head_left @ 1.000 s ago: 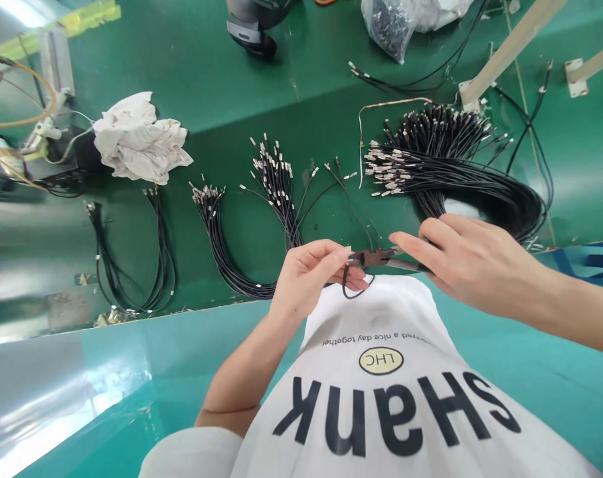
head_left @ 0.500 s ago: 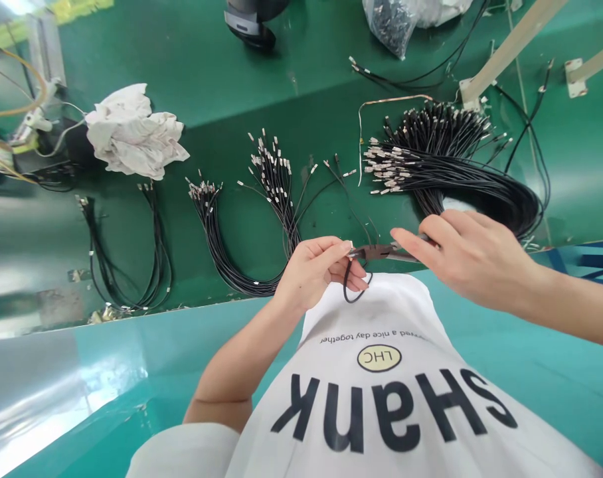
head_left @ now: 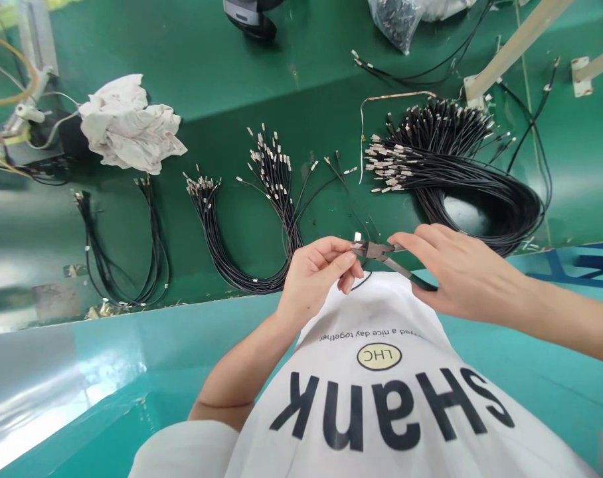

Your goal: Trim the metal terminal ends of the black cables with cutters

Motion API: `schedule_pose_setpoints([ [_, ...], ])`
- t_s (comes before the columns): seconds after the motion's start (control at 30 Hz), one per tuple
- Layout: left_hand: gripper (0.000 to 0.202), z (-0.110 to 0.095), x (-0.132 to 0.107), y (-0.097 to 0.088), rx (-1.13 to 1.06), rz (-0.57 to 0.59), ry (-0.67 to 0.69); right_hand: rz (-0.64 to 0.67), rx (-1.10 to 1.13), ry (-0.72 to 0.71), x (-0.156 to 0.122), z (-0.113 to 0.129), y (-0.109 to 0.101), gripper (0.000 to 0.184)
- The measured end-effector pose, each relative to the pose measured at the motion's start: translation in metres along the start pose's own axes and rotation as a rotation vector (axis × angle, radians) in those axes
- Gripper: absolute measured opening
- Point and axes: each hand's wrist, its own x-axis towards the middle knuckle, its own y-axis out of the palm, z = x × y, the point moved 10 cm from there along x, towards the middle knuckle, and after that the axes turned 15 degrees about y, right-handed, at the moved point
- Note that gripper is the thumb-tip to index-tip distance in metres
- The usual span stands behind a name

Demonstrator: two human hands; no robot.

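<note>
My left hand (head_left: pixel 321 269) pinches the end of a black cable (head_left: pixel 364 282) just above my shirt; most of that end is hidden by the fingers. Closed round the handles of a pair of pliers (head_left: pixel 376 251) is my right hand (head_left: pixel 461 265). The plier jaws are at the left fingertips, at the cable end, where a small white piece (head_left: pixel 358 236) shows. Beyond the left hand lies a curved bundle of black cables (head_left: pixel 222 249) with silvery and white ends. A larger looped bundle of black cables (head_left: pixel 501 189) lies past the right hand.
A smaller cable bundle (head_left: pixel 155 245) lies at the left, below a crumpled white cloth (head_left: pixel 129 126). Pale posts (head_left: pixel 515 53) stand on the green table at the right. A clear bag (head_left: pixel 394 23) and a dark device (head_left: pixel 252 20) sit at the back.
The plier handles have spread apart, and my right hand has shifted slightly with its fingers more extended. The cable's loop below my left hand shows less. A white piece now shows above the jaws.
</note>
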Motion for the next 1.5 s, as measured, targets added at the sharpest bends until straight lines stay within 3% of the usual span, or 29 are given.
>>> schedule_pose_setpoints([
  [0.23, 0.007, 0.000, 0.001, -0.001, -0.026, -0.029, 0.007, 0.003, -0.020, -0.022, 0.002, 0.001, 0.010, 0.044],
  [0.4, 0.010, 0.004, 0.001, -0.004, 0.001, -0.039, 0.006, 0.087, 0.156, 0.012, 0.004, -0.002, 0.017, 0.045],
  [0.5, 0.010, 0.008, 0.002, -0.006, -0.003, -0.052, 0.001, 0.224, 0.368, 0.078, 0.006, -0.004, 0.024, 0.045],
  [0.7, 0.014, 0.013, 0.004, -0.011, 0.038, -0.053, -0.027, 0.633, 0.895, 0.142, 0.002, 0.006, 0.047, 0.034],
  [0.77, 0.014, 0.012, 0.005, -0.012, 0.052, -0.048, -0.027, 0.683, 0.930, 0.140, -0.001, 0.008, 0.049, 0.036],
  [0.83, 0.013, 0.011, 0.005, -0.011, 0.049, -0.046, -0.021, 0.601, 0.800, 0.138, 0.000, 0.004, 0.045, 0.042],
  [0.93, 0.011, 0.009, 0.004, -0.008, 0.022, -0.055, -0.009, 0.371, 0.509, 0.137, 0.002, -0.003, 0.035, 0.058],
  [1.03, 0.012, 0.010, 0.003, -0.007, 0.017, -0.069, -0.011, 0.276, 0.358, 0.110, 0.000, -0.003, 0.031, 0.062],
  [1.37, 0.010, 0.014, -0.002, -0.013, 0.144, -0.078, 0.005, 0.215, 0.102, 0.083, -0.003, 0.000, 0.032, 0.045],
  [1.43, 0.010, 0.015, -0.002, -0.014, 0.208, -0.049, 0.022, 0.257, 0.195, 0.096, -0.004, -0.002, 0.030, 0.044],
  [1.5, 0.011, 0.017, -0.001, -0.017, 0.246, -0.020, 0.023, 0.410, 0.415, 0.093, -0.006, -0.001, 0.031, 0.040],
])
